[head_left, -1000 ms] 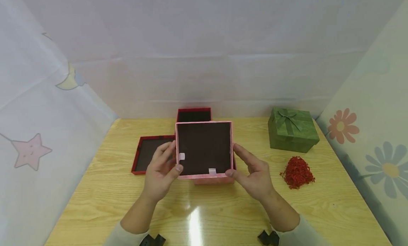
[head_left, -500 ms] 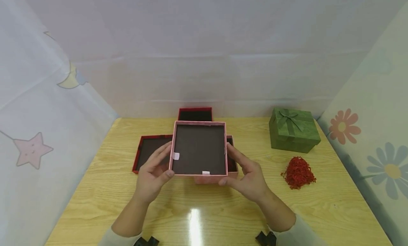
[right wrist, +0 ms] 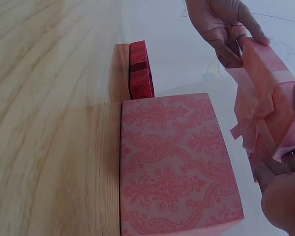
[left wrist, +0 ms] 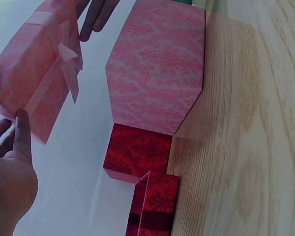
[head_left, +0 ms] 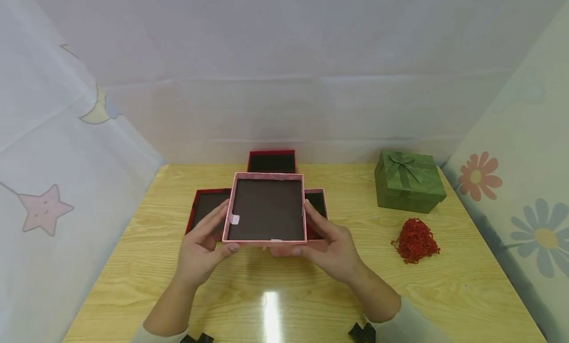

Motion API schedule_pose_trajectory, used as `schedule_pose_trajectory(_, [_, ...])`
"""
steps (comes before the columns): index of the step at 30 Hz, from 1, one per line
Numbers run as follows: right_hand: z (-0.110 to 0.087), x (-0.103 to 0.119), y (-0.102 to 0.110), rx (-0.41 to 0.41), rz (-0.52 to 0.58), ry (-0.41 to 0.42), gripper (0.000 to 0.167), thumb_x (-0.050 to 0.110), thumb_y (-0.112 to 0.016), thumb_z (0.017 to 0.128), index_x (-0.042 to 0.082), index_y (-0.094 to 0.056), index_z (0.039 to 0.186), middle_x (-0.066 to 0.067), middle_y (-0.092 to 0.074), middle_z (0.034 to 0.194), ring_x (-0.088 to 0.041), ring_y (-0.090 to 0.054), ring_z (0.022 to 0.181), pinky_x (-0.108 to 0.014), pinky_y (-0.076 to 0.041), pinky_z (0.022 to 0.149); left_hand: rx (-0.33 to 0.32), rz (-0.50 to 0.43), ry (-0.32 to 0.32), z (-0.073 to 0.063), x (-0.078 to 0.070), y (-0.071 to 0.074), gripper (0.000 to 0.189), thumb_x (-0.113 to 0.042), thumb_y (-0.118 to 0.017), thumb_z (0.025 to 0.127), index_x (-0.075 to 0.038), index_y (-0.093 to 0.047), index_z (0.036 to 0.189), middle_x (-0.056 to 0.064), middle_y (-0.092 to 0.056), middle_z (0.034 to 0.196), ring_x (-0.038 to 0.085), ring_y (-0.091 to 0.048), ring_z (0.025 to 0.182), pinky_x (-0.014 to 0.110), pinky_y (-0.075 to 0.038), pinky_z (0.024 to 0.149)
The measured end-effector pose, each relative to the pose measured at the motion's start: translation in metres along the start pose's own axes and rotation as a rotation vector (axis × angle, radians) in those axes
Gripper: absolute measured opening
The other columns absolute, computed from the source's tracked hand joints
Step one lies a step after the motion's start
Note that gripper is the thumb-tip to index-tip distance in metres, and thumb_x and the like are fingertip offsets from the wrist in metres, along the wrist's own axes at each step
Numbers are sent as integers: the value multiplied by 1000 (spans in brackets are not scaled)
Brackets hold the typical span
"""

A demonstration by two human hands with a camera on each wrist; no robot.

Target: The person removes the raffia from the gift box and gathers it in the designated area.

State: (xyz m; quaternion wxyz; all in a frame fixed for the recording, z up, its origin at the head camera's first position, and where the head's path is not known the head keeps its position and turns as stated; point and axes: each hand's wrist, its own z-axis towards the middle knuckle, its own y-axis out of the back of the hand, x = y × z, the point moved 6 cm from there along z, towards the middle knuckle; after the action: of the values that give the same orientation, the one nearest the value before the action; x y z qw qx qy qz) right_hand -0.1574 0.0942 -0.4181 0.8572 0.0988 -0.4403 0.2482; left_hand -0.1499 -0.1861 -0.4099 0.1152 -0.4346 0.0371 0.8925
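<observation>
Between my hands I hold a pink box lid (head_left: 267,209), its dark inside showing in the head view. A ribbon bow (left wrist: 66,53) sits on its outer face, which points downward in the wrist views. My left hand (head_left: 197,259) grips the lid's left edge, thumb at the near corner. The right hand (head_left: 333,251) grips the right edge the same way. Under and behind the lid stands a patterned pink box (right wrist: 174,157), open at the top; the lid hides much of it in the head view. Something red shows inside, too covered to identify.
A red lid (head_left: 192,217) lies inside up at the left, partly hidden. Behind stands an open red box (head_left: 271,152). A green gift box (head_left: 411,182) with a bow is at the back right, and a heap of red shredded paper (head_left: 415,240) lies before it.
Both hands have carried the pink lid leftward and slightly down in the head view. More of the pink box now shows on the right. The other things have stayed in place.
</observation>
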Motion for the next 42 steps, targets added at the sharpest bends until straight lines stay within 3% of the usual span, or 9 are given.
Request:
schedule_pose_trajectory(7, [4, -7, -11, 4, 96, -11, 92, -26, -73, 80, -12, -25, 156, -34, -28, 161, -42, -46, 141, -48, -57, 94, 4, 10, 9, -5, -3, 9, 73, 18, -80, 80, 23, -42, 142, 38, -37, 155, 39, -46, 142, 33, -54, 103])
schedule_pose_trajectory(9, [4, -8, -16, 27, 139, 8, 91, -29, -71, 80, -13, -21, 156, -34, -22, 162, -41, -56, 133, -51, -58, 92, 7, 8, 12, -7, -4, 12, 72, 19, -79, 81, 23, -42, 142, 38, -37, 155, 39, -45, 143, 33, -53, 104])
schedule_pose_trajectory(12, [4, -9, -22, 44, 161, 40, 91, -30, -70, 80, -15, -19, 155, -35, -13, 163, -45, -53, 133, -53, -59, 88, 12, 5, 11, -10, -5, 16, 72, 20, -78, 80, 24, -41, 142, 39, -35, 155, 38, -43, 144, 34, -53, 104])
schedule_pose_trajectory(18, [6, -16, -28, -6, 94, -24, 91, -22, -77, 79, -11, -28, 156, -28, -19, 165, -48, -33, 145, -49, -59, 89, 10, 9, 32, -16, -6, 27, 73, 25, -76, 78, 24, -41, 142, 39, -34, 155, 37, -43, 145, 32, -55, 101])
schedule_pose_trajectory(24, [10, -18, -39, -13, -1, -59, 89, -20, -78, 80, -10, -32, 155, -25, -26, 163, -45, -42, 140, -45, -60, 87, 5, -16, 36, -22, -10, 39, 74, 29, -74, 77, 26, -39, 142, 39, -33, 156, 37, -43, 145, 32, -55, 101])
schedule_pose_trajectory(28, [13, -23, -46, -20, -98, -129, 86, -8, -83, 83, -6, -37, 155, -19, -31, 163, -35, -47, 140, -43, -59, 90, -2, -33, 38, -25, -14, 47, 75, 31, -73, 76, 27, -37, 142, 39, -33, 156, 37, -44, 144, 34, -55, 101])
schedule_pose_trajectory(33, [16, -25, -53, -33, -183, -189, 85, 3, -86, 83, -2, -41, 155, -13, -35, 162, -24, -46, 142, -44, -55, 97, 15, 16, 47, -31, -17, 58, 75, 33, -72, 73, 27, -39, 141, 39, -36, 155, 35, -50, 138, 33, -56, 100])
schedule_pose_trajectory(38, [18, -26, -64, -13, -196, -198, 86, 7, -87, 84, -2, -41, 156, -13, -38, 161, -24, -46, 142, -40, -48, 105, 33, 5, 32, -38, -21, 68, 75, 35, -72, 73, 29, -38, 139, 41, -35, 154, 36, -47, 143, 34, -56, 99])
schedule_pose_trajectory(42, [21, -28, -73, 3, -184, -190, 84, 7, -86, 85, -3, -40, 155, -16, -40, 159, -23, -43, 144, -45, -47, 106, 30, -38, 36, -43, -24, 75, 74, 37, -69, 73, 30, -36, 140, 41, -34, 154, 37, -46, 143, 36, -59, 95])
